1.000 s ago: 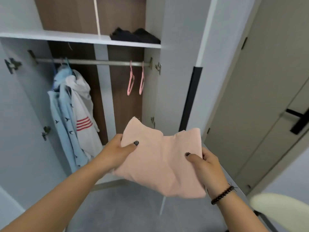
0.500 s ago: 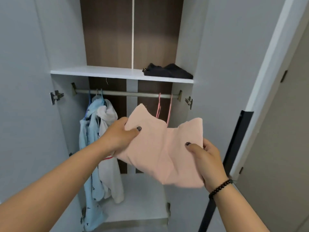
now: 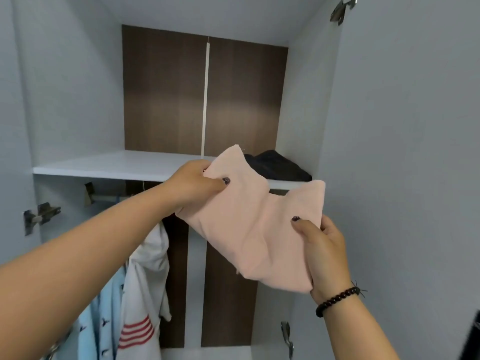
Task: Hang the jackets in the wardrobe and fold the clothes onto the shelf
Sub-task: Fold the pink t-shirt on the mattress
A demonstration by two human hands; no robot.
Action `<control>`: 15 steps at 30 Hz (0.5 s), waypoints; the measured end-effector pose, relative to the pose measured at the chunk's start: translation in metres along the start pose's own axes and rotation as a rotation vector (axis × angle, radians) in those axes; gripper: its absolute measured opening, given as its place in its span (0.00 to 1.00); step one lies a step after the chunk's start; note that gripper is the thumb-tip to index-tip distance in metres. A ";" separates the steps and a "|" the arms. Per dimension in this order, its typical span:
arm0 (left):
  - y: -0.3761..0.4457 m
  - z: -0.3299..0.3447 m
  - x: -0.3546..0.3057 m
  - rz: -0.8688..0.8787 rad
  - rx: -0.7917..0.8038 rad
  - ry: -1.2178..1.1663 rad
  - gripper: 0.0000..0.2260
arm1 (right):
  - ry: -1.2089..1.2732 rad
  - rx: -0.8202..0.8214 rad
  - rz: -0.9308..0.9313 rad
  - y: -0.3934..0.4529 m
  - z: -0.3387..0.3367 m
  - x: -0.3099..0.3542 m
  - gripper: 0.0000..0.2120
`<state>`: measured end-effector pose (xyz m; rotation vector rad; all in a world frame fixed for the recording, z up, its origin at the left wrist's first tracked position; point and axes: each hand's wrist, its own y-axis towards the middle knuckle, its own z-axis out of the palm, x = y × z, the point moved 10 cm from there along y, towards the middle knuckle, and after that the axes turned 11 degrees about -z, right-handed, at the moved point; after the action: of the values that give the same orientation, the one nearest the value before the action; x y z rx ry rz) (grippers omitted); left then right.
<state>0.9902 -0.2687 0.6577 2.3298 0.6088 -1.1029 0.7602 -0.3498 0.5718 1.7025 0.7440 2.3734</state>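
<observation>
A folded pink garment (image 3: 254, 227) is held up in front of the open wardrobe, level with the white shelf (image 3: 109, 163). My left hand (image 3: 194, 185) pinches its upper left corner, thumb on top. My right hand (image 3: 324, 250) grips its lower right side, thumb pressed on the cloth. A folded dark garment (image 3: 278, 166) lies on the shelf's right end, just behind the pink one. Below the shelf, a white jacket with red stripes (image 3: 145, 287) and a light blue patterned jacket (image 3: 101, 320) hang from the rail (image 3: 109, 198), partly hidden by my left arm.
The wardrobe's brown back panel (image 3: 166, 94) rises behind the shelf. Grey doors stand open on both sides, with metal hinges at left (image 3: 41, 215) and lower right (image 3: 287, 339). The left part of the shelf is bare.
Both hands have lifted the pink garment from below the rail up to shelf height and closer to the wardrobe. The view has tilted upward; the pink hangers are now hidden.
</observation>
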 end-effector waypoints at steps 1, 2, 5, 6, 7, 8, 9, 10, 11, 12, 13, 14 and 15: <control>0.016 0.000 -0.005 0.014 0.007 0.006 0.06 | 0.000 -0.008 -0.008 0.010 0.003 -0.002 0.04; 0.034 -0.002 -0.009 0.021 0.005 0.015 0.06 | -0.001 -0.015 -0.014 0.020 0.005 -0.006 0.05; 0.091 -0.010 -0.026 0.050 -0.011 0.029 0.08 | 0.005 -0.032 -0.036 0.052 0.014 -0.016 0.07; 0.111 -0.012 -0.033 0.066 -0.007 0.028 0.07 | 0.002 -0.030 -0.048 0.064 0.018 -0.017 0.08; 0.131 -0.014 -0.042 0.087 -0.002 0.030 0.06 | -0.003 -0.023 -0.063 0.076 0.023 -0.018 0.09; 0.150 -0.015 -0.051 0.113 0.003 0.036 0.06 | -0.010 -0.008 -0.079 0.089 0.029 -0.018 0.09; 0.169 -0.016 -0.060 0.135 0.011 0.045 0.06 | -0.016 0.007 -0.092 0.103 0.035 -0.019 0.09; 0.188 -0.016 -0.068 0.149 0.026 0.052 0.07 | -0.021 0.018 -0.095 0.118 0.040 -0.020 0.08; 0.207 -0.015 -0.075 0.157 0.048 0.060 0.08 | -0.026 0.023 -0.089 0.132 0.046 -0.021 0.07; 0.225 -0.013 -0.080 0.162 0.076 0.071 0.10 | -0.037 0.027 -0.079 0.145 0.051 -0.022 0.07; 0.243 -0.010 -0.085 0.167 0.105 0.088 0.11 | -0.053 0.029 -0.070 0.159 0.056 -0.024 0.08; 0.261 -0.006 -0.088 0.171 0.131 0.112 0.11 | -0.070 0.027 -0.057 0.172 0.062 -0.026 0.08; 0.278 -0.001 -0.091 0.175 0.152 0.142 0.11 | -0.085 0.021 -0.042 0.184 0.066 -0.029 0.08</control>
<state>1.0990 -0.5022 0.7971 2.5528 0.3722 -0.9392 0.8635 -0.5002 0.6472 1.7658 0.7856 2.2573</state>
